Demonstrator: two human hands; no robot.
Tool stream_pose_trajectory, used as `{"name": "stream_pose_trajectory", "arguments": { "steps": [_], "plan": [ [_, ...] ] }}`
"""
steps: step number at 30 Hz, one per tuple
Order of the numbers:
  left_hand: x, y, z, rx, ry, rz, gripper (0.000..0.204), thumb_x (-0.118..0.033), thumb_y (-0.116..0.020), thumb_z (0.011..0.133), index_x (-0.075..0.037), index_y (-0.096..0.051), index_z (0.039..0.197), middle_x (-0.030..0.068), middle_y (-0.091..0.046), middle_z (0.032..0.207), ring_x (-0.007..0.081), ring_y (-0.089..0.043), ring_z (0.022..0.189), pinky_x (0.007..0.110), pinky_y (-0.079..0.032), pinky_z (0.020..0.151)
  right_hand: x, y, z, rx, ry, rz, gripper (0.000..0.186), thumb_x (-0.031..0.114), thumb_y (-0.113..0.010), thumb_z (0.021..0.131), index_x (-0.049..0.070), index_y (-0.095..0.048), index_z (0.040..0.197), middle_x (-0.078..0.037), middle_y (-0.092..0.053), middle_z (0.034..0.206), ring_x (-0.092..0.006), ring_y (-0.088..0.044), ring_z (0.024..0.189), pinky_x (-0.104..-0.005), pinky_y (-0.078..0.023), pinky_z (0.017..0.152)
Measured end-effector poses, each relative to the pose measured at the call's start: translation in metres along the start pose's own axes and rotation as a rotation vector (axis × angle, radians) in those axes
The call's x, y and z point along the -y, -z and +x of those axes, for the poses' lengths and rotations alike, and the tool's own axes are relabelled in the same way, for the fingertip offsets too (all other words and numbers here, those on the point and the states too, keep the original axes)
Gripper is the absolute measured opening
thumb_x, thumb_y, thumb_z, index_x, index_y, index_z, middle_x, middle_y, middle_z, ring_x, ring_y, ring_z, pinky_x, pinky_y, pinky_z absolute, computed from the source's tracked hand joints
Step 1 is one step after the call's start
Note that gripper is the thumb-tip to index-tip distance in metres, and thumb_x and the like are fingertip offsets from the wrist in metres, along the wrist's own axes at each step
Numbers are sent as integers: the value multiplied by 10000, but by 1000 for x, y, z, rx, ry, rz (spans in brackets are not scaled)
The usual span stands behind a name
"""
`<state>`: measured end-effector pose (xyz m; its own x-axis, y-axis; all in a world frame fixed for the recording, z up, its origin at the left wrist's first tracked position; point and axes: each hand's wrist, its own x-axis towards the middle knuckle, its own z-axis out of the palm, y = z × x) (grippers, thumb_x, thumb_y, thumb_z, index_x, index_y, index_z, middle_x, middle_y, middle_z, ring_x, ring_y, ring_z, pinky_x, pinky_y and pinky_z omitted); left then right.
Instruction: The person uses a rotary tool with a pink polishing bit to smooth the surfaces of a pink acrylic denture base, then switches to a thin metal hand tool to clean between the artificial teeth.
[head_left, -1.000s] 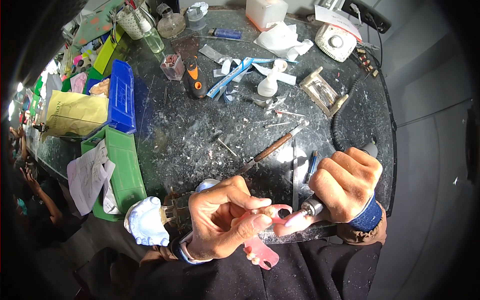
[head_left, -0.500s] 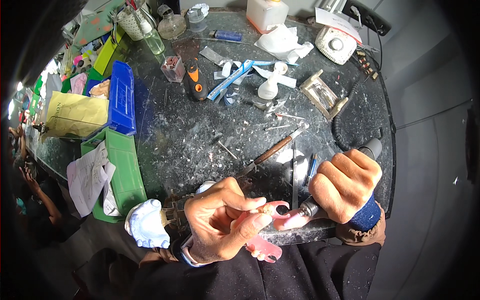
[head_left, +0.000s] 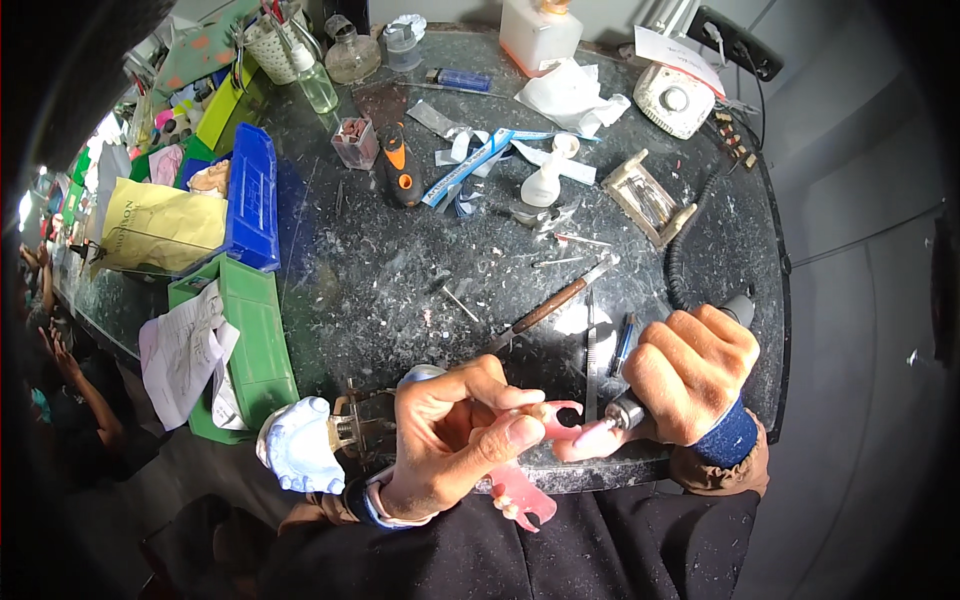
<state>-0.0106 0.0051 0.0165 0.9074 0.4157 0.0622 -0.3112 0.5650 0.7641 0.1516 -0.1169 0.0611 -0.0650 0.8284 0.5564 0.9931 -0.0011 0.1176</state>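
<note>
My left hand [head_left: 440, 440] pinches a pink partial denture [head_left: 525, 497] with a few tooth-coloured teeth and curved clasp ends. Part of the denture is hidden behind my fingers. In my right hand [head_left: 690, 375] is a rotary handpiece [head_left: 627, 410] with a metal nose, its fingers wrapped around the body. The right thumb stretches toward the denture's upper clasp and seems to touch it; the handpiece's working tip cannot be made out. Left of my left hand, a pale blue dental cast [head_left: 303, 445] sits on a metal articulator [head_left: 350, 425] at the bench edge.
Dust and scraps cover the dark bench [head_left: 390, 290]. A brown-handled brush [head_left: 550, 310] and a thin metal tool [head_left: 591, 350] lie beyond my hands. Green [head_left: 250, 340] and blue [head_left: 255, 200] bins stand left. A coiled cord [head_left: 680, 260] runs along the right.
My left hand has shifted slightly right with the denture, whose lower part has turned a little. My right hand stays nearly in place, still holding the handpiece.
</note>
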Motion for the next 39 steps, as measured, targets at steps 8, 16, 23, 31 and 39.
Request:
{"name": "stream_pose_trajectory", "arguments": {
  "steps": [8,16,23,31,39],
  "plan": [
    [-1,4,-3,4,145,-115,124,17,-565,869,66,-586,981,66,-574,811,219,-662,870,281,-540,755,5,-1,0,6,-22,-7,554,568,-646,688,112,-369,541,15,-311,503,-114,-344,397,-256,-224,394],
    [9,1,0,45,-229,139,173,39,-619,821,60,-595,992,86,-554,846,175,-653,772,283,-568,736,-3,11,6,121,-154,405,619,658,-729,536,117,-431,563,11,-386,471,-150,-435,366,-279,-320,365],
    [4,0,-7,-62,-517,600,119,-42,-703,772,4,-632,857,120,-588,877,133,-624,683,214,-536,595,2,11,5,245,-209,515,587,652,-692,601,105,-480,585,-3,-447,475,-178,-499,380,-297,-371,373],
    [8,7,-3,-8,-573,689,144,-84,-723,773,-19,-605,824,106,-570,851,112,-590,595,216,-488,497,4,10,6,131,-74,401,566,650,-664,637,112,-494,586,18,-435,485,-130,-453,378,-258,-334,374],
    [6,11,-3,55,-601,699,115,-23,-709,770,2,-612,826,123,-555,858,120,-580,558,205,-479,491,3,11,5,88,0,265,573,610,-670,644,122,-389,540,25,-362,490,-112,-401,389,-256,-289,379]
  ]
}}
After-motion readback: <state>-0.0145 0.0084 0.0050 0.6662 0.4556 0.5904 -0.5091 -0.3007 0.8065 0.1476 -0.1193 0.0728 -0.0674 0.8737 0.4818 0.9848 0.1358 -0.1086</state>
